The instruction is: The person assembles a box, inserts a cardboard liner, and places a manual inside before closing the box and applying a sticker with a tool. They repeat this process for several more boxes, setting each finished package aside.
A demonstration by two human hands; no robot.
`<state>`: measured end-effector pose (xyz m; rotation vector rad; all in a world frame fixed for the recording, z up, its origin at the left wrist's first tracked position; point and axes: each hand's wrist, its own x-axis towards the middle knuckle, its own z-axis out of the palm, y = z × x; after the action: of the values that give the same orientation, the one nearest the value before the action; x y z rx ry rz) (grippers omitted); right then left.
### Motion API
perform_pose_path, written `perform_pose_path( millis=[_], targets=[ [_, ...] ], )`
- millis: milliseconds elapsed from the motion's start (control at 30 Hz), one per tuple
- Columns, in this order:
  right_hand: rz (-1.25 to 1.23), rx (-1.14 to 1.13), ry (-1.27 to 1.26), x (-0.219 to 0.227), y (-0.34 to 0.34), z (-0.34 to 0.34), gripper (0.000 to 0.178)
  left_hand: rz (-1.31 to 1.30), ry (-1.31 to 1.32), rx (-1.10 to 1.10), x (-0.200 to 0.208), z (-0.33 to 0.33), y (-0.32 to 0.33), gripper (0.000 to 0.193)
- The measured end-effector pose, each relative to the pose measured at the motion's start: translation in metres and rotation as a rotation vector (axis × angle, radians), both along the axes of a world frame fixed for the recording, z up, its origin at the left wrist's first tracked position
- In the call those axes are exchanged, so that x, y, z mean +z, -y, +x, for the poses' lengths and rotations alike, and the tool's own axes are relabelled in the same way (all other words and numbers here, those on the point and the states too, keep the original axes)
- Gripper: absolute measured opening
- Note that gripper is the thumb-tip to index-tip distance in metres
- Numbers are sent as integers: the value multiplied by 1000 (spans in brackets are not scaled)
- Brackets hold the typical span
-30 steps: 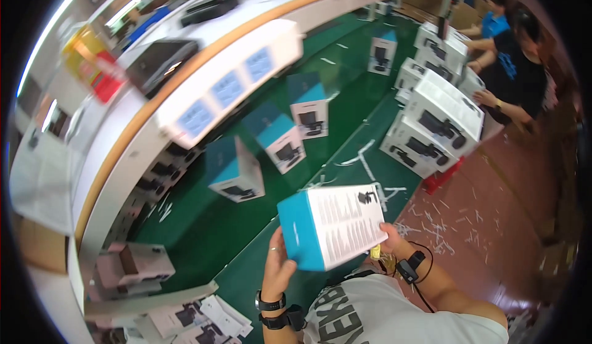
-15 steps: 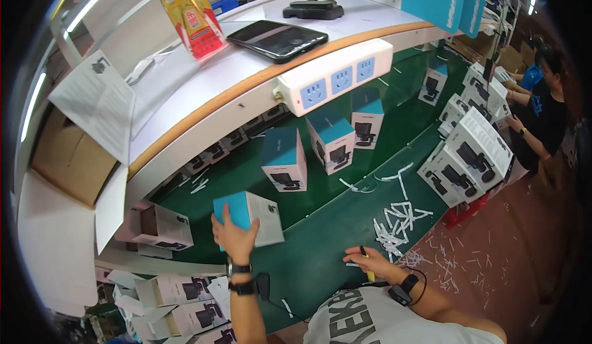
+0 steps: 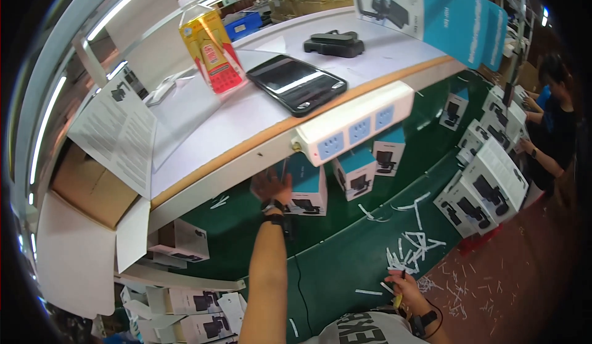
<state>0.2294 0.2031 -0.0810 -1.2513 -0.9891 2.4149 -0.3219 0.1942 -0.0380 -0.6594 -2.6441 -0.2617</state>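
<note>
Long green worktop (image 3: pixel 338 261) runs away from the wearer, under a white-topped shelf with a tan wooden edge (image 3: pixel 394 45). A co-worker in a dark top (image 3: pixel 555 119) stands at the far right, beside stacked white cartons printed with a black device (image 3: pixel 487 187). Three teal-and-white upright cartons stand in a row partly beneath the shelf: nearest carton (image 3: pixel 309 201), middle carton (image 3: pixel 357 182), far carton (image 3: pixel 390 157). At lower left, white cartons with raised flaps (image 3: pixel 200 301) lie near an open-mouthed white carton (image 3: pixel 194 240). Progress, as I judge it: the row of three looks closed and further along; the flapped ones look yet to be closed; no full count possible from here. Left hand (image 3: pixel 271 185) reaches in under the shelf's edge, at the left side of the nearest carton, fingers partly spread; shade hides the contact, so I cannot tell whether it has hold of anything. Right hand (image 3: pixel 407 290), low over the near edge, has its fingers curled round a slim yellow-handled tool (image 3: pixel 398 301). Just beyond it, narrow white paper strips (image 3: pixel 417 251) lie in a loose heap.
</note>
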Motion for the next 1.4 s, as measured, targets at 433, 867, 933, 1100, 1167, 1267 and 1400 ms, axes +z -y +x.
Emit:
perform_pose_path(
  millis=[433, 867, 933, 1100, 1167, 1267, 1400],
  targets=[
    [31, -145, 211, -72, -26, 13, 27, -164, 173, 104, 57, -137, 244, 40],
    [55, 11, 233, -48, 2, -53, 25, -359, 519, 439, 38, -90, 333, 34],
    [151, 185, 113, -22, 13, -72, 26, -354, 457, 400, 53, -75, 334, 34],
    [511, 397, -111, 27, 41, -116, 53, -95, 9, -189, 72, 55, 264, 33],
    [655, 461, -196, 57, 47, -141, 64, -77, 21, -319, 81, 130, 259, 30],
    [1105, 464, -306, 87, 54, -177, 70, -65, 217, -444, 80, 218, 248, 25],
    [1266, 234, -117, 64, 77, -183, 67, 110, 269, -778, 90, 274, 246, 25]
  ],
)
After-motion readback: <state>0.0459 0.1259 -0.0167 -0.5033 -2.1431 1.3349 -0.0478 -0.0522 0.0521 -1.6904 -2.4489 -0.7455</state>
